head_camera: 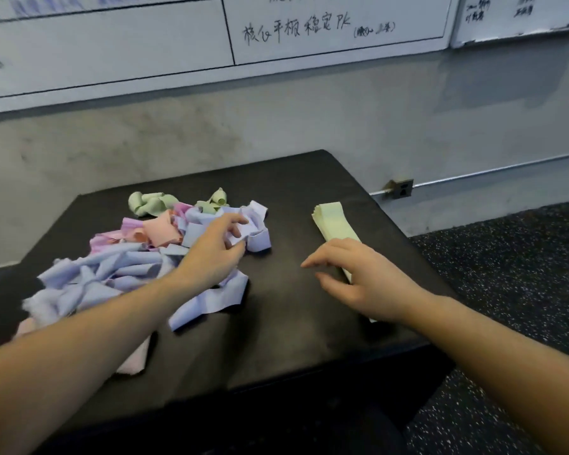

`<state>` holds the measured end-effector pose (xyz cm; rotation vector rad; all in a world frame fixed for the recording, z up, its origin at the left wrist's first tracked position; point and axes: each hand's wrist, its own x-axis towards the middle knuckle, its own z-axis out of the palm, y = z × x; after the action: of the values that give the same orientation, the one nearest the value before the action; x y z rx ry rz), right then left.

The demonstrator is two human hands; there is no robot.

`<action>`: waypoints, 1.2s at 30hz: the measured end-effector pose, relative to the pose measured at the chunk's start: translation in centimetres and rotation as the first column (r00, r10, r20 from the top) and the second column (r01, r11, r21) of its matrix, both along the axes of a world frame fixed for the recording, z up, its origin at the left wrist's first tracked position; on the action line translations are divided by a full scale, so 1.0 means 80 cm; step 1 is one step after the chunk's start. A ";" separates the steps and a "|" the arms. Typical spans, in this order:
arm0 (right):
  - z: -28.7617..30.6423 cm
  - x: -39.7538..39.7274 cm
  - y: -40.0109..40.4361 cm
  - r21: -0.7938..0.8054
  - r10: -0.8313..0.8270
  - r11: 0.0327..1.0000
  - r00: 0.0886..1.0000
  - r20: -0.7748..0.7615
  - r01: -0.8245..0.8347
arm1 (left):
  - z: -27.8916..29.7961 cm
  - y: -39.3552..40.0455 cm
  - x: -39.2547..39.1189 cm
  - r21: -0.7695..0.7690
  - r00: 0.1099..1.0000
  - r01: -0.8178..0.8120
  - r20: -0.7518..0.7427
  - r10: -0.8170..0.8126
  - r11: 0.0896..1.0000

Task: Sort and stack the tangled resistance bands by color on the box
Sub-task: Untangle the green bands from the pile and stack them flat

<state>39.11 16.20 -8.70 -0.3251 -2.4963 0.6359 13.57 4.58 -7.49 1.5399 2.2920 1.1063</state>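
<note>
I am looking down at a black box (286, 310) standing against a grey wall (276, 126). A tangled pile (138, 257) of bands is lying on the box's left half: lilac bands (119, 274) are making up most of it, pink bands (160, 229) are sitting in its middle and at its near left edge, and green bands (148, 202) are curling at its far side.

The left hand (216, 249) is reaching over the pile, its fingers curling round a lilac band at the pile's right end and pinching it against the thumb.

A flat yellow stack (332, 221) is lying on the right half of the box, well apart from the pile, running from the far side toward me. The right hand (363, 277) is resting over the near part of that stack with its fingers loosely bent and pointing left, gripping nothing that I can make out.

A whiteboard (309, 27) with handwriting is hanging on the wall above. A wall socket (402, 189) is sitting low on the right, and speckled flooring (513, 257) is lying to the right of the box.
</note>
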 end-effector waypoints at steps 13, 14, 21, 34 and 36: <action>0.001 -0.174 -0.026 -0.004 0.028 1.000 0.990 0.135 -0.028 | -0.009 -0.093 -0.162 -0.034 0.892 -0.094 -0.446 0.069 0.995; 0.000 -0.188 -0.022 -0.018 0.006 1.000 0.990 0.141 -0.004 | -0.010 -0.085 -0.172 -0.030 0.886 -0.102 -0.457 0.077 0.994; 0.005 -0.302 0.025 0.017 -0.071 0.997 0.990 0.119 0.069 | -0.028 -0.019 -0.233 -0.237 0.954 -0.114 -0.297 0.040 0.965; -0.037 -0.496 0.097 -0.189 -0.078 0.966 0.899 0.432 0.174 | -0.111 -0.028 -0.240 -0.208 0.918 -0.102 -0.395 0.012 0.973; -0.048 -0.493 0.108 -0.177 -0.101 0.956 0.829 0.550 0.234 | -0.115 -0.029 -0.240 -0.166 0.914 -0.107 -0.403 0.031 0.980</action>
<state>-0.36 24.83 -12.57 -0.9217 -2.8670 0.8681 -5.66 2.27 -16.68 1.7518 2.6365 0.6057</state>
